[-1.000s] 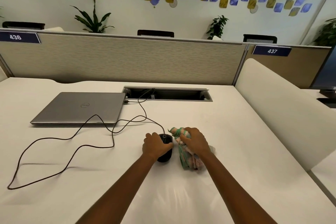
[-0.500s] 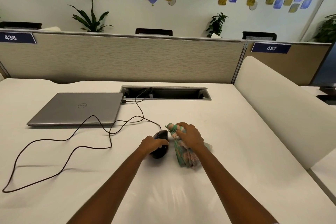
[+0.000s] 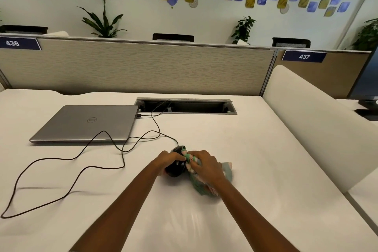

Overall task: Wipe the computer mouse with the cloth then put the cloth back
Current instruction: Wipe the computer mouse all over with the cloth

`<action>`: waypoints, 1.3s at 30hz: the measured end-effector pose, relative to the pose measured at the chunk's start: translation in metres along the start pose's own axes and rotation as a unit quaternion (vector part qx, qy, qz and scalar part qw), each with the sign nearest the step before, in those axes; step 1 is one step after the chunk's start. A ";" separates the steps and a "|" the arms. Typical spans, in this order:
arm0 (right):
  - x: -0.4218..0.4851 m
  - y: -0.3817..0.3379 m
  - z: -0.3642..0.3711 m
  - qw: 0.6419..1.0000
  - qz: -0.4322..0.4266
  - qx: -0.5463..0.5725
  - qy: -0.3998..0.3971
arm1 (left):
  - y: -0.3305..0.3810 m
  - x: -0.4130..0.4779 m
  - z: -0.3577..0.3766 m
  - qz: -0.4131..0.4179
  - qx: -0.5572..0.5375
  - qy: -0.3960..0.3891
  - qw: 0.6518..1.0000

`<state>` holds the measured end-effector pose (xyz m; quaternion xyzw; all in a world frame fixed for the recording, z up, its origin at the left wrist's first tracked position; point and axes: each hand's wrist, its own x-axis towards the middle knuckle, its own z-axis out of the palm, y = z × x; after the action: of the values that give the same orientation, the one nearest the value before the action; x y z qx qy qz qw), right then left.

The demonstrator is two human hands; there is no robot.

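Observation:
A black wired computer mouse (image 3: pixel 175 169) sits tilted on the white desk (image 3: pixel 255 149), gripped at its left side by my left hand (image 3: pixel 168 158). My right hand (image 3: pixel 204 165) holds a bunched green and pink cloth (image 3: pixel 201 186) and presses its upper end against the right top of the mouse. The rest of the cloth trails on the desk under and behind my right wrist. Both hands hide much of the mouse.
A shut silver laptop (image 3: pixel 88 123) lies at the back left. The mouse's black cable (image 3: pixel 81 150) loops over the desk to a cable slot (image 3: pixel 186 105). A beige divider (image 3: pixel 319 116) bounds the right side, a partition (image 3: pixel 133 67) the back.
My left hand has tipped the mouse and lifted it slightly. My right hand has brought the cloth leftward from beside the mouse onto it.

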<state>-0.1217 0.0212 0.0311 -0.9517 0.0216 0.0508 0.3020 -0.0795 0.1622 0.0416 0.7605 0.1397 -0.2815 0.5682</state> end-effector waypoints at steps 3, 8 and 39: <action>-0.003 0.001 0.003 1.000 0.004 0.016 0.024 | 0.003 -0.001 -0.001 -0.020 -0.024 -0.020 0.999; -0.005 0.000 0.008 0.999 0.000 -0.011 0.040 | 0.009 -0.002 0.001 -0.057 -0.055 -0.010 0.997; -0.039 0.015 0.021 0.921 -0.237 -0.294 0.092 | 0.023 0.013 -0.014 -0.040 0.070 0.109 0.991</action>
<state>-0.1630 0.0217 0.0093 -0.9755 -0.1925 -0.1063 0.0086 -0.0528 0.1671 0.0543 0.8184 0.2108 -0.2282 0.4834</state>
